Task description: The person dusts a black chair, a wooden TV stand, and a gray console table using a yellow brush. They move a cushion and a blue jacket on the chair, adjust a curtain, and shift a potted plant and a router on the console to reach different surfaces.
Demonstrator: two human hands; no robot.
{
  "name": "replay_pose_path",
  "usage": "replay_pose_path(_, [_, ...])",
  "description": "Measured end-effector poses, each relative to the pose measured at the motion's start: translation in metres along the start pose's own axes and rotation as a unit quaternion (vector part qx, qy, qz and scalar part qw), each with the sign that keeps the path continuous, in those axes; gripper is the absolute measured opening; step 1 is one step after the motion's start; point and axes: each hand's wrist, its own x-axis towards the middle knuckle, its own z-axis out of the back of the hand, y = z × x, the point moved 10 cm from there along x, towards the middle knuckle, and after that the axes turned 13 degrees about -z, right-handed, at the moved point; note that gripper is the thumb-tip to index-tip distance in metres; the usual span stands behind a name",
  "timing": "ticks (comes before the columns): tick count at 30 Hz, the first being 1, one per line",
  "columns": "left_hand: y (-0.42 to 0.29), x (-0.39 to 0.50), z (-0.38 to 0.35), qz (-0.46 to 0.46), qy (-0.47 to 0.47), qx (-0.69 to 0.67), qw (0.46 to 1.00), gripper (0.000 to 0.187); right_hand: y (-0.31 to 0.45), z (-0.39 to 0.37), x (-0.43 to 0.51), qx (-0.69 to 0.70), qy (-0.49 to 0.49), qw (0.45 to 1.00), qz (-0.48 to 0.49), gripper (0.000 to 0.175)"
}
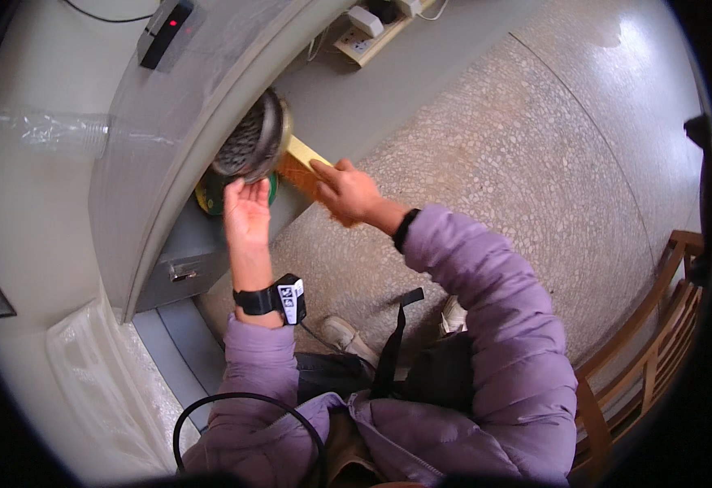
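Observation:
My left hand (248,213) is raised with its palm facing me, and its fingertips grip the lower edge of a round, dark metallic object (247,137). That object has a knobbly face and a paler rim; what it is exactly I cannot tell. In my right hand (354,192) is a brush (308,151) with a pale yellow wooden back and orange-brown bristles. The brush's far end meets the rim of the round object. Beneath the object, partly hidden by it and my left hand, shows a green and yellow round thing (208,194).
A curved table edge (219,100) runs along the left, above a grey drawer (180,268). On the tabletop lie a clear plastic bottle (51,131) and a black device (166,36) with a red light. A power strip (356,46) is behind; a wooden chair (642,360) stands right.

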Motion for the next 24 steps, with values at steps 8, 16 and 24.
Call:
replay_pose_path(8, [-0.06,0.008,0.062,-0.092,-0.094,0.031,0.991,0.031,-0.043,0.049,0.003,-0.059,-0.107,0.987,-0.1,0.046])
replay_pose_path(16, [-0.054,0.009,0.119,-0.081,-0.181,0.073,0.977,0.029,-0.062,0.126,-0.046,-0.101,-0.179,0.977,-0.052,0.044])
replay_pose_path(24, [-0.065,0.007,0.145,-0.107,-0.202,0.085,0.97,0.019,0.018,0.036,0.017,-0.04,-0.077,0.996,-0.01,0.047])
